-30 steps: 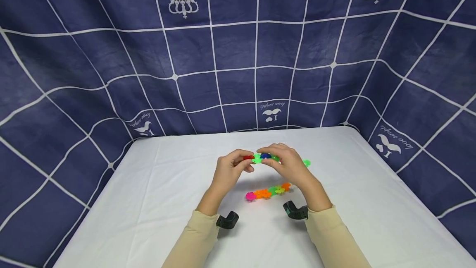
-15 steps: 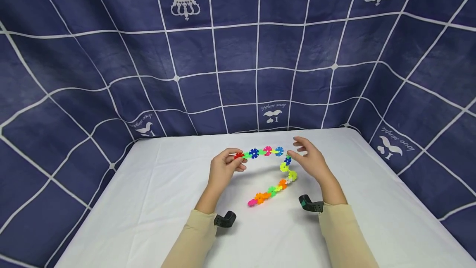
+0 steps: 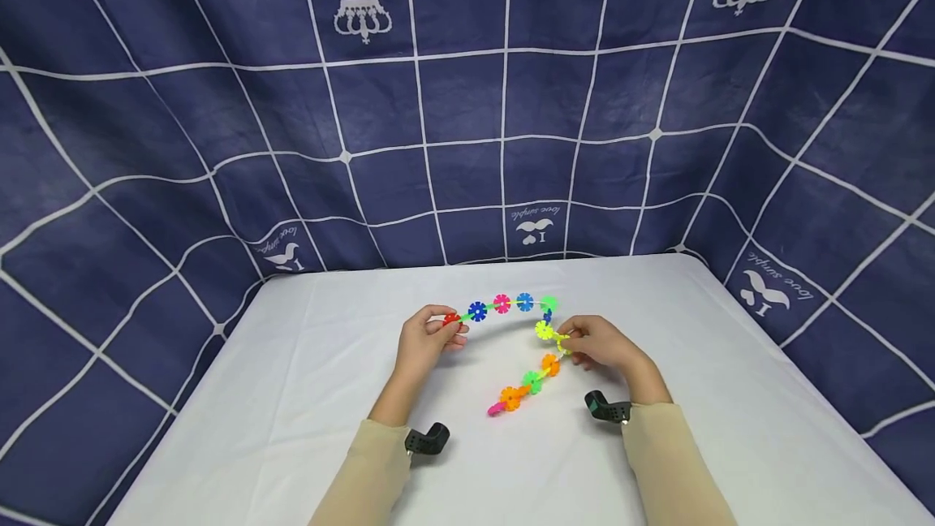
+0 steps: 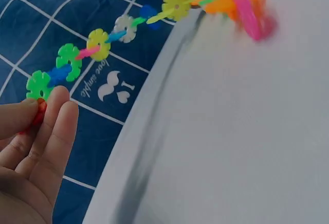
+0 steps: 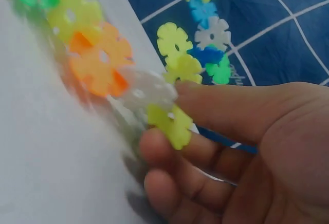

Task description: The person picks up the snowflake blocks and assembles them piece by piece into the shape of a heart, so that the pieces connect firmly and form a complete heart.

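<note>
A chain of interlocking plastic snowflake discs (image 3: 501, 303) in many colours curves between my hands in the head view. My left hand (image 3: 424, 347) pinches the red disc (image 4: 40, 115) at one end between thumb and fingers. Farther along, at a bend, my right hand (image 3: 602, 345) pinches the chain at a yellow disc (image 5: 179, 127), beside a white disc (image 5: 149, 91). From there the run of orange and green discs slopes toward me, down to a pink disc (image 3: 497, 409) at the other end. My right fingers partly cover the discs at the bend.
A white cloth covers the table (image 3: 314, 396). Behind and at the sides hangs a dark blue curtain (image 3: 467, 104) with white grid lines. Black wrist cameras (image 3: 429, 438) are strapped at both sleeves.
My right hand let go of the chain near the left hand, moved right, then took hold at the yellow discs. My left hand shifted left with the red end, and the chain spread into a curve.
</note>
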A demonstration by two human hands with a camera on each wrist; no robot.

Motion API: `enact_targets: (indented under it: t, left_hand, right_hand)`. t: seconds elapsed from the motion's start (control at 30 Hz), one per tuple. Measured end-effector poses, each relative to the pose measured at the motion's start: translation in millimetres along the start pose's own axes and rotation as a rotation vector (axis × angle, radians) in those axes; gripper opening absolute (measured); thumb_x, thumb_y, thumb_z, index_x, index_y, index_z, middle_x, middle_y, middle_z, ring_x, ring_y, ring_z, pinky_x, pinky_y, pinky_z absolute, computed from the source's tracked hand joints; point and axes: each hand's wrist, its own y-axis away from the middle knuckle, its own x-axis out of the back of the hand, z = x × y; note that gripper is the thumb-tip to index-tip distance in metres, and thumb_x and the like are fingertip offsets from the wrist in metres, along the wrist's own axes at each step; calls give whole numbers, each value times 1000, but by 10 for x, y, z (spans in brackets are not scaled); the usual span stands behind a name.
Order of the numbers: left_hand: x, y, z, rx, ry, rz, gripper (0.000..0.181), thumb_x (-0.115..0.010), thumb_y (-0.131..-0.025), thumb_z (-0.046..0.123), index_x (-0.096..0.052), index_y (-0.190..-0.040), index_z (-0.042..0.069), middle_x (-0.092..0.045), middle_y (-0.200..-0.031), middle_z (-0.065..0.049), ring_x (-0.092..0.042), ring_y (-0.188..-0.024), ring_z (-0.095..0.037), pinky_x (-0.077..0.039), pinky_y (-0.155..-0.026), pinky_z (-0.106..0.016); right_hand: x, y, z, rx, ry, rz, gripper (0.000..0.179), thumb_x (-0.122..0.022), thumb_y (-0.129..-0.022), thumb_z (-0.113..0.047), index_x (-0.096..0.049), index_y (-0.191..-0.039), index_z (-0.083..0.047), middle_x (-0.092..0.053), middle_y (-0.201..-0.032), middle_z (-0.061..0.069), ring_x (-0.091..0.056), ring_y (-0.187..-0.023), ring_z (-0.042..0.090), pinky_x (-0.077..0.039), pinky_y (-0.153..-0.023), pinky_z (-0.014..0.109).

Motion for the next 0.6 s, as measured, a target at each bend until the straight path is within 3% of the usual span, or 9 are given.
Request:
enact_targets:
  t: [0.13,0.27,0.4,0.5,0.6]
  left_hand:
    - [127,50,-102,61,-77,-10,21,-66,-93,1,-59,-113,-4,-74,-95,-27,-73,-66,-24,-63,-65,-40]
    - [255,98,-220,112,-272,-53,17,-66,-94,7,-60,-108,-1,-72,-85,-18,-67,-55,-16,-59,-52,-34]
    - [341,172,-222,54,-531,-88,13,-71,-92,14,-64,-97,5,-67,-74,-6,-59,-50,-12,-52,-46,-28]
    - [384,211,-199,-8,-742,-117,13,-76,-88,21,-66,-88,12,-64,-69,2,-55,-54,-10,-46,-50,-25]
    - [400,247,-164,-25,-885,-172,16,-78,-85,26,-67,-80,17,-62,-67,7,-53,-60,-10,-41,-56,-26]
  right_hand:
    - [-74,-112,15,9,-94,55,32,-63,-96,-13,-61,-125,1,-63,-94,12,-61,-67,17,-58,-63,29]
    - [-141,-200,12,10,-143,83,37,-63,-97,-13,-58,-131,1,-64,-111,17,-62,-75,17,-58,-68,27]
    - [-203,-275,-17,41,-144,85,43,-64,-96,-14,-55,-136,-1,-59,-132,22,-64,-88,20,-59,-74,28]
    - [-245,-322,-50,68,-156,86,46,-64,-96,-16,-53,-139,-4,-53,-143,20,-64,-104,26,-59,-83,31]
    - [-268,-343,-80,74,-200,82,49,-65,-96,-18,-51,-142,-7,-50,-149,16,-60,-122,30,-57,-94,37]
